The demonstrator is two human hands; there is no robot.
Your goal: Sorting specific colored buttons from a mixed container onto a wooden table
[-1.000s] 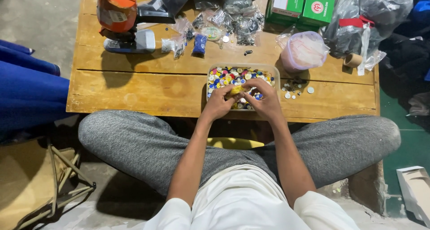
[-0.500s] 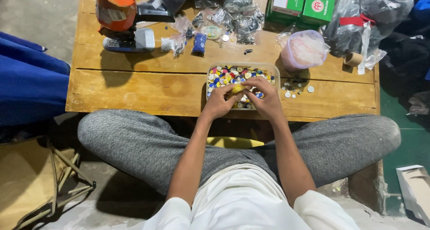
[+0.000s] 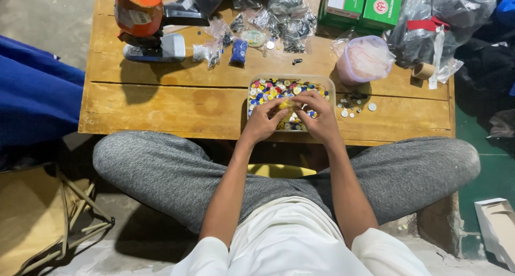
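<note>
A clear plastic tray point(image 3: 330, 86) full of small coloured round caps stands on the low wooden table point(image 3: 177, 101). Both my hands meet over the tray's near half. My left hand point(image 3: 264, 120) and my right hand point(image 3: 316, 117) pinch a small yellow piece point(image 3: 287, 104) between their fingertips. Part of the tray's contents is hidden under my fingers.
Several loose pale caps point(image 3: 354, 103) lie right of the tray. Behind it stand a bagged pink tub point(image 3: 365, 61), small plastic bags point(image 3: 279, 18), an orange and grey machine point(image 3: 142, 23), green boxes point(image 3: 365, 5), a tape roll point(image 3: 424, 71). Blue cloth point(image 3: 32, 93) lies left.
My hands stay over the tray with only slight finger movement. The blue cloth at left has shifted a little.
</note>
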